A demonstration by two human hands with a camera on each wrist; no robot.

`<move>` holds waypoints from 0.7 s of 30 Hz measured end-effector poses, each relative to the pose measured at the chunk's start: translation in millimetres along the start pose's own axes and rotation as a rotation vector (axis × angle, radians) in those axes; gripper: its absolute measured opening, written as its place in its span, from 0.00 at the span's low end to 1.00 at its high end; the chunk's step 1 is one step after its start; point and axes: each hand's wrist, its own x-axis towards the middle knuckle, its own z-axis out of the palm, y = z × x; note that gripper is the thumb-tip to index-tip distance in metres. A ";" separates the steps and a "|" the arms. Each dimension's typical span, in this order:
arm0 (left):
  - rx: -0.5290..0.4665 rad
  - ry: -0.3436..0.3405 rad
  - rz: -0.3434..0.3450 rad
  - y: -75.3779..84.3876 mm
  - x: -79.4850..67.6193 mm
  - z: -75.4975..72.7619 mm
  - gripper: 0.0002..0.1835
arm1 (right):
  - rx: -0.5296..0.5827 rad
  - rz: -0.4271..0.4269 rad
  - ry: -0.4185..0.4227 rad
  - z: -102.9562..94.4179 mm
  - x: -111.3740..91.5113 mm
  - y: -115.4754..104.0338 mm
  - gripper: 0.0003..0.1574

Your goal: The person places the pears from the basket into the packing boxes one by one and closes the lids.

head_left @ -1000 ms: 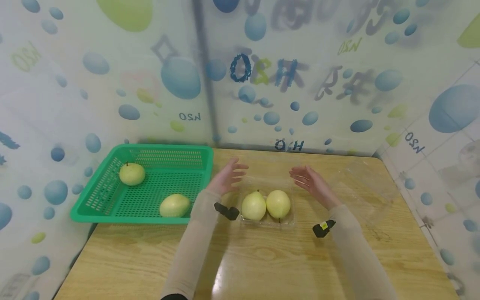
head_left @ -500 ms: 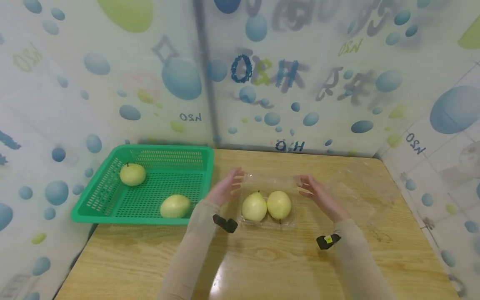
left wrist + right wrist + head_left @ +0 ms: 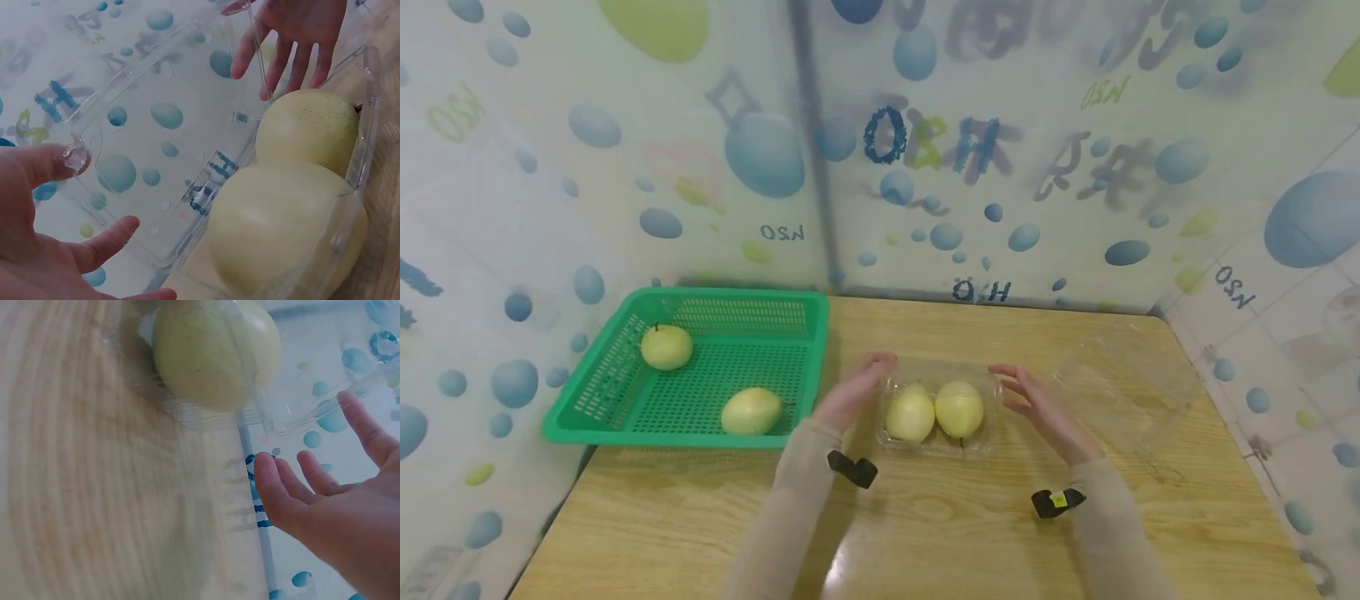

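Two pale yellow-green pears (image 3: pixel 911 415) sit side by side in a clear plastic clamshell box (image 3: pixel 936 448) in the middle of the table. Its hinged clear lid (image 3: pixel 134 72) stands tilted up at the far side. My left hand (image 3: pixel 853 396) is at the lid's left side; in the left wrist view its thumb touches a lid corner while the fingers spread apart. At the right side is my right hand (image 3: pixel 1043 408), a fingertip at the lid's edge in the right wrist view, its other fingers loosely bent.
A green plastic basket (image 3: pixel 681 442) stands at the left with two more pears (image 3: pixel 752 412) in it. Another clear plastic container (image 3: pixel 1120 387) lies at the right of the wooden table (image 3: pixel 940 533). Patterned curtains (image 3: pixel 1060 100) enclose the back and sides.
Both hands have come nearer to me and lower, on either side of the box. The lid has swung forward toward the pears. The pears and basket stay put.
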 end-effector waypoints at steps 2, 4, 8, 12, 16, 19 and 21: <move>0.044 0.002 0.024 -3.2 -3.2 1.2 0.27 | -0.008 0.019 0.002 1.4 -3.3 2.9 0.37; 0.065 0.010 0.040 -6.6 -6.2 2.7 0.27 | -0.005 0.037 -0.001 3.3 -7.0 5.3 0.37; 0.097 0.026 0.064 -13.8 -9.4 5.9 0.28 | 0.036 0.033 -0.017 7.5 -13.6 10.0 0.37; 0.077 0.032 0.076 -21.3 -11.3 8.0 0.33 | 0.083 0.010 -0.023 11.4 -18.5 13.9 0.38; 0.060 0.037 0.077 -22.4 -15.3 10.3 0.37 | 0.101 0.010 -0.021 14.4 -22.4 17.0 0.37; 0.065 0.040 0.076 -26.5 -16.0 11.2 0.39 | 0.100 0.021 -0.021 16.1 -24.6 19.7 0.37; 0.071 0.050 0.080 -30.1 -16.8 11.5 0.40 | 0.097 0.026 -0.024 17.1 -25.4 21.1 0.37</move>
